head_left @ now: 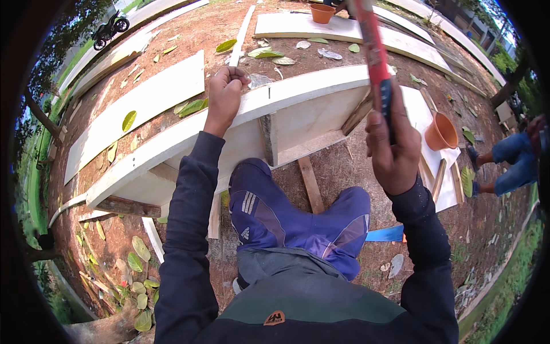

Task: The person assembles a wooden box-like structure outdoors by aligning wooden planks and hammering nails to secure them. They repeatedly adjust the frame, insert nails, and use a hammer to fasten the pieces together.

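My right hand (394,150) is raised and wrapped round the black grip of a red-handled hammer (375,54), which is blurred, its head hidden past the top edge. A white wooden frame (312,86) stands on edge across my knees, with brown cross pieces (268,137) inside. From its upper edge a small dark nail (270,92) sticks up. Left of the nail, my closed left hand (225,97) rests at that edge; what its fingers hold, if anything, is too small to make out. A thin white strip (243,34) shows just beyond it.
White boards (143,109) lie on leaf-strewn soil, and another long panel (321,31) lies farther off. One orange pot (441,132) stands at right, another (322,14) at the far side. Another person's legs (510,155) are at the right edge. A motorcycle (110,28) stands far left.
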### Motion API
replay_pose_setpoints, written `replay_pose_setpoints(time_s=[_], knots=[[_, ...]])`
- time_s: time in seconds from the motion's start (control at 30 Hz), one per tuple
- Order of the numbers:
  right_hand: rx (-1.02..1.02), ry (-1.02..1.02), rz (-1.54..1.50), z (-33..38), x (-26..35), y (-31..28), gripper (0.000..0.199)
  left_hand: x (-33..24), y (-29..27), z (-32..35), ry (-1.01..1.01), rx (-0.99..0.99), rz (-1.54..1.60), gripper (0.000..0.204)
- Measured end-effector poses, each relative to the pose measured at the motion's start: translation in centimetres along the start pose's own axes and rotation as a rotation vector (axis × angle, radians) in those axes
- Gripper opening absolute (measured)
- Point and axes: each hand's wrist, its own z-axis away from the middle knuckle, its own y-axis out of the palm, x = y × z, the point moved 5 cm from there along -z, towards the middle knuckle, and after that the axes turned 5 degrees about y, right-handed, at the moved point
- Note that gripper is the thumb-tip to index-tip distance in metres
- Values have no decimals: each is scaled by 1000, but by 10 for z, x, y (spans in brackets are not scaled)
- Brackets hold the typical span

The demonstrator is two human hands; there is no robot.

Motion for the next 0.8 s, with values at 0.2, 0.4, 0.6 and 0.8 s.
replay_pose_setpoints(time_s=[0.2, 0.4, 0.6, 0.8], knots=[[-44, 146, -81, 2, 1, -13, 50, 6, -10, 0, -43, -27, -11, 29], [-551, -136, -472, -9, 44, -41, 50, 6, -5, -4, -56, -29, 0, 28], [64, -124, 157, 26, -13, 24, 51, 9, -1, -3, -43, -66, 30, 23], [-513, -113, -451, -14, 43, -36, 51, 6, -11, -5, -54, -44, 0, 29]])
